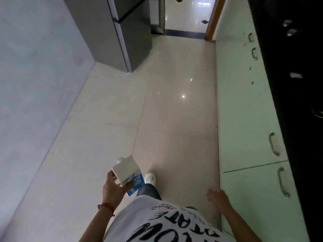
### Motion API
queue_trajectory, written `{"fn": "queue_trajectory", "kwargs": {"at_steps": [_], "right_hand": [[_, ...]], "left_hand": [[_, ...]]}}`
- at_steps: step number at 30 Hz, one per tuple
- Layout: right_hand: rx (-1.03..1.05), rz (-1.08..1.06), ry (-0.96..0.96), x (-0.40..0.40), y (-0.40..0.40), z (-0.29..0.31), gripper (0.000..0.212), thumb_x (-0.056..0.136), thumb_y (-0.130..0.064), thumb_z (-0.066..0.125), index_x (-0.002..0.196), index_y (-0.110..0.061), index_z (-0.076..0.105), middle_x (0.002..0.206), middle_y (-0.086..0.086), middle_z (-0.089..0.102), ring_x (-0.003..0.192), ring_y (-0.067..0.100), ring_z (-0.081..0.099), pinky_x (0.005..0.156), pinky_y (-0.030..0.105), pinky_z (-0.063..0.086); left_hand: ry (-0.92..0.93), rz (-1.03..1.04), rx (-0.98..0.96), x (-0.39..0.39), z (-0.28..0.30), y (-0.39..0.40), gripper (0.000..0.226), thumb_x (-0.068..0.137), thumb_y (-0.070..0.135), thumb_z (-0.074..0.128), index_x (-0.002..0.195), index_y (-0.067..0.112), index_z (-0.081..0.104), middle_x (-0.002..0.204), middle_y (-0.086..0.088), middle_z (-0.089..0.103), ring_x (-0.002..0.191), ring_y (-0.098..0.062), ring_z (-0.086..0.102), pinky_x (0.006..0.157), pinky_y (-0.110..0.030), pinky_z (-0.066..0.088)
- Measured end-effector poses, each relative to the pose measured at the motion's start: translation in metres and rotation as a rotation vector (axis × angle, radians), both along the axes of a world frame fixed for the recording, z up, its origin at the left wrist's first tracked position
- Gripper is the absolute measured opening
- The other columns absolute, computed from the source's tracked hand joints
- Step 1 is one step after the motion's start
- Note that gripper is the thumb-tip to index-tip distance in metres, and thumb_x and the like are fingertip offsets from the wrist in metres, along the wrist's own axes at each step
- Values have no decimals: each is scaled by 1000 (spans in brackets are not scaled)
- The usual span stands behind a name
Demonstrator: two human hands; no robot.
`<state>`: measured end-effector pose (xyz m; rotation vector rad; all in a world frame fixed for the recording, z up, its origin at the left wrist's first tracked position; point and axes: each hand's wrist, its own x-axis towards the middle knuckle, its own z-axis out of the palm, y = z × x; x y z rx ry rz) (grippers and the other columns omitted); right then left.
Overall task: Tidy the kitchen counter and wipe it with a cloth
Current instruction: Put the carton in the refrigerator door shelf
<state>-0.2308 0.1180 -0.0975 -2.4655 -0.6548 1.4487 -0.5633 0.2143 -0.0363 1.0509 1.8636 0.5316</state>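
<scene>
The left hand (113,186) gripped a white-and-blue carton (128,173) above the floor (174,110); the right hand (217,194) hung empty, fingers loosely spread, beside the cabinets (244,119).

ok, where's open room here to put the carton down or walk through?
Open: the tiled floor between the grey fridge and the pale cabinets, through to the doorway. The dark counter holds small blurred items. Left hand holds the carton; right hand is free.

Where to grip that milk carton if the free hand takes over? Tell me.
Probably the milk carton by its flat side walls near the white upper half, coming from its right; the left hand already covers the lower left, and the right hand is empty.
</scene>
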Motion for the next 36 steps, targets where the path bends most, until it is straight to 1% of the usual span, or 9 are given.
{"fn": "queue_trajectory", "kwargs": {"at_steps": [2, 5, 8, 11, 18, 24, 29, 33, 36], "right_hand": [[28, -4, 9, -10, 35, 4, 25, 91, -7, 48, 107, 7, 60, 88, 15, 61, 79, 26, 57, 68, 30, 42], [17, -2, -6, -30, 86, 2, 26, 92, -10, 48, 109, 6, 59, 89, 16, 62, 78, 27, 58, 58, 25, 37], [45, 36, -18, -42, 141, -6, 26, 92, -12, 48, 108, 4, 60, 88, 17, 62, 79, 28, 59, 66, 29, 41], [41, 116, -18, -57, 187, -4, 19, 92, -13, 46, 93, -3, 61, 84, 14, 62, 78, 27, 59, 71, 29, 40], [-3, 203, -18, -67, 307, -17, 19, 88, -13, 49, 72, -8, 57, 80, 17, 64, 77, 31, 61, 68, 30, 40], [55, 249, 22, -71, 447, -30, 11, 90, -12, 49, 84, -8, 59, 80, 13, 63, 68, 24, 59, 70, 31, 42], [91, 399, 45, -84, 584, -24, 20, 92, -18, 50, 99, -4, 63, 82, 11, 63, 72, 26, 60, 69, 28, 43], [142, 505, 61, -118, 691, -1, 17, 92, -18, 50, 100, -9, 61, 87, 12, 63, 75, 25, 60, 59, 24, 41], [174, 523, 86, -146, 759, 6, 13, 92, -18, 50, 99, -14, 59, 91, 10, 63, 76, 23, 60, 61, 21, 41]], "left_hand": [[-11, 6, -9, -15, 1, 21, 70, 62, 5, 80, 121, 7, 42, 124, -15, 57, 104, -24, 52, 85, -42, 51], [-19, 4, 2, -39, 5, 63, 71, 61, 5, 80, 121, 8, 42, 122, -15, 57, 101, -22, 51, 83, -40, 51], [3, -14, 46, -61, 8, 113, 75, 59, 10, 83, 122, 9, 42, 122, -13, 58, 105, -25, 53, 82, -37, 50], [-13, 33, 60, -77, 13, 155, 74, 62, 10, 81, 124, 8, 40, 125, -13, 55, 105, -20, 49, 85, -39, 49], [-61, 223, 74, -91, 6, 243, 68, 69, 8, 76, 125, 9, 38, 129, -16, 53, 115, -30, 49, 88, -51, 49], [-24, 311, 36, -91, -10, 332, 70, 65, 6, 78, 124, 6, 40, 129, -18, 53, 119, -34, 48, 91, -50, 48], [0, 368, 57, -95, 0, 425, 71, 63, 7, 80, 122, 7, 41, 126, -16, 55, 104, -23, 50, 85, -42, 50], [-8, 444, 66, -106, 6, 489, 70, 63, 6, 79, 122, 8, 41, 125, -16, 56, 97, -18, 49, 80, -37, 51], [2, 471, 51, -121, 4, 536, 70, 63, 6, 79, 122, 7, 41, 124, -17, 56, 96, -20, 50, 81, -39, 52]]}}
